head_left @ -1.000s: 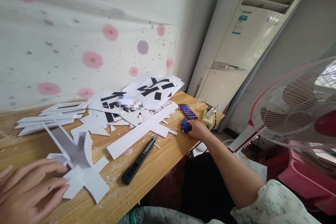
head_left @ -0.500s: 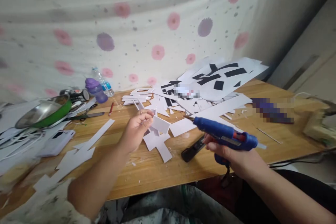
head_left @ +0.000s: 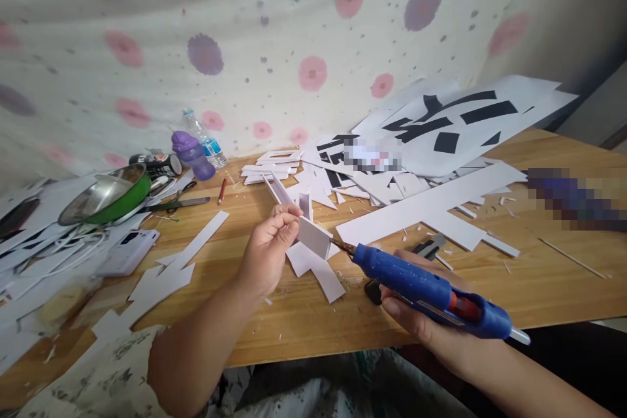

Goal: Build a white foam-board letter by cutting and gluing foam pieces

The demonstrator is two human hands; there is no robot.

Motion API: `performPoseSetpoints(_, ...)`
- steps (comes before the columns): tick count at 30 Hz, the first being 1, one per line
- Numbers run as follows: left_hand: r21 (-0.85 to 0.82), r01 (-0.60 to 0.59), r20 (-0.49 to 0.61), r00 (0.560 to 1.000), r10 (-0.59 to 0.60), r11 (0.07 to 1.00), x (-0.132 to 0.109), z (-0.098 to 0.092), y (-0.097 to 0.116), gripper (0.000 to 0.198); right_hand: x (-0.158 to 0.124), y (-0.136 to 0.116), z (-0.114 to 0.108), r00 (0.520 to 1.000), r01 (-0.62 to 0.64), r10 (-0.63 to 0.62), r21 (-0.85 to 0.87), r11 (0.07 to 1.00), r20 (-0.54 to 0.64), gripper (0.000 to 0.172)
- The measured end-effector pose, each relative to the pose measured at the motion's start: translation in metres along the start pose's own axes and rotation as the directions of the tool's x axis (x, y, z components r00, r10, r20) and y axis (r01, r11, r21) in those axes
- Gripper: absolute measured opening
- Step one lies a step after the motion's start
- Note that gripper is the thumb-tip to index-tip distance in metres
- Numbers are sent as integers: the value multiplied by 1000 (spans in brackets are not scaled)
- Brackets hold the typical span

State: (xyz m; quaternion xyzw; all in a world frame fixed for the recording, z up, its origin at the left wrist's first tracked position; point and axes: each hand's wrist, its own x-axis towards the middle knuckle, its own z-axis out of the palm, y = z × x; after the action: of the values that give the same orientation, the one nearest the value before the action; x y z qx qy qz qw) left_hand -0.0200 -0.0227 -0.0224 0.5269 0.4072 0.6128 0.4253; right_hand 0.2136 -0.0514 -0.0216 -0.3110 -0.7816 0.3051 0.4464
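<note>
Pinched between the thumb and fingers of my left hand is a white foam board piece, raised a little over the table. My right hand is wrapped round a blue glue gun, a white glue stick poking from its back end. The metal nozzle sits at the right edge of the held piece; whether it touches, I cannot tell. Below lies a white cut-out on the table. Behind the glue gun a dark cutter is partly hidden.
White sheets with black shapes and scraps pile up at the back right. On the left stand a green-sided pan, a purple bottle and a clear water bottle. A white phone and long cut strips lie nearer me.
The glue gun's nozzle has come from the right down to the edge of the held foam board piece. My view has shifted, and my left hand keeps its pinch.
</note>
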Motion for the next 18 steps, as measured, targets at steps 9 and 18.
performPoseSetpoints(9,-35,47,-12,999,-48,998,-1,0,1,27,5,-6,0,1000,-28,28,-74,997,1,20)
performPoseSetpoints(18,-98,74,0,997,-74,992,-1,2,2,24,9,-11,0,999,35,-36,-35,999,-27,24)
